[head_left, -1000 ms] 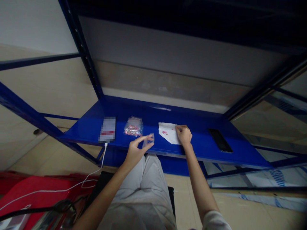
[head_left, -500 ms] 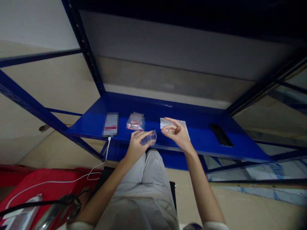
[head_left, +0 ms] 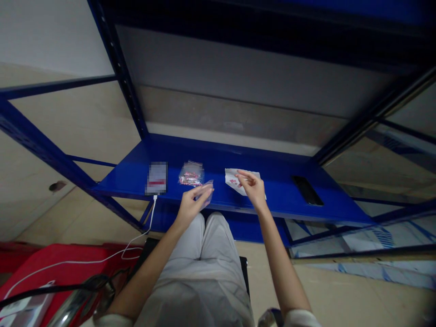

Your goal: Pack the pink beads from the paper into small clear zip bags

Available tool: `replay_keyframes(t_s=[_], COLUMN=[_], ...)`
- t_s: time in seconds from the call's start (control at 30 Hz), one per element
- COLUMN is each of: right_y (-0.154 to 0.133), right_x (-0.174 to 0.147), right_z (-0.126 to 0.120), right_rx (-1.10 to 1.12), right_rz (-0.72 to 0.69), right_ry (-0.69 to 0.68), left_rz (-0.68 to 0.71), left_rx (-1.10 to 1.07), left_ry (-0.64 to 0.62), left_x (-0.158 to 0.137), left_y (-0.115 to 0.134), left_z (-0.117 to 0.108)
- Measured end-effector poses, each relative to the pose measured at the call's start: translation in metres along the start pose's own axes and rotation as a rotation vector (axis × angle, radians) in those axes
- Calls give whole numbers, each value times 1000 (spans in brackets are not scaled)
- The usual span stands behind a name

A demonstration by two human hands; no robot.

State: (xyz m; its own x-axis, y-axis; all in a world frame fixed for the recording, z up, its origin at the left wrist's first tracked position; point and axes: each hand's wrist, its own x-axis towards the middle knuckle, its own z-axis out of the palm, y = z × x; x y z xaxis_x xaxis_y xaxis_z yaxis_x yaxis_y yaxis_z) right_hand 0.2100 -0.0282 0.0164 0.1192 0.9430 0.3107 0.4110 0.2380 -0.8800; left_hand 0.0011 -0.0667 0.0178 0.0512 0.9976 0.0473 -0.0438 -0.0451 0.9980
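Observation:
My left hand [head_left: 191, 205] pinches a small clear plastic bag [head_left: 208, 193] between thumb and fingers, just above the front edge of the blue shelf. Behind it lies a pile of clear bags [head_left: 191, 173] with small red and pink pieces inside. My right hand [head_left: 252, 185] is over a white sheet of paper [head_left: 229, 173], its fingers stretched out and partly apart. A few tiny pinkish-red pieces [head_left: 233, 181] lie on the paper beside the fingertips. I see nothing held in this hand; part of the sheet is hidden beneath it.
A black phone [head_left: 307, 190] lies on the blue shelf [head_left: 211, 152] at the right. To the left is a blurred-out device [head_left: 156, 178] with a white cable [head_left: 152, 215] running down to a red stool [head_left: 75, 259]. Blue uprights [head_left: 119, 68] frame the shelf.
My right hand has moved slightly left over the paper, and the red pieces there now show. My left hand has shifted a little left with the bag, which is now tilted more upright.

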Motion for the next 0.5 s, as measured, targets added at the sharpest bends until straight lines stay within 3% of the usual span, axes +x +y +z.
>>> replay_keyframes(t_s=[0.07, 0.17, 0.37, 0.5], right_y=[26, 53, 64, 46], right_x=[12, 24, 36, 36], right_z=[-5, -7, -3, -5], right_rx=[-321, -642, -732, -671], right_rz=[58, 114, 204, 194], right_ry=[117, 100, 136, 134], left_rz=[-146, -183, -147, -24], left_rx=[-242, -443, -483, -227], left_ry=[-13, -35, -59, -32], left_x=[-1, -2, -7, -9], left_y=[6, 14, 24, 20], left_z=[-3, -5, -3, -5])
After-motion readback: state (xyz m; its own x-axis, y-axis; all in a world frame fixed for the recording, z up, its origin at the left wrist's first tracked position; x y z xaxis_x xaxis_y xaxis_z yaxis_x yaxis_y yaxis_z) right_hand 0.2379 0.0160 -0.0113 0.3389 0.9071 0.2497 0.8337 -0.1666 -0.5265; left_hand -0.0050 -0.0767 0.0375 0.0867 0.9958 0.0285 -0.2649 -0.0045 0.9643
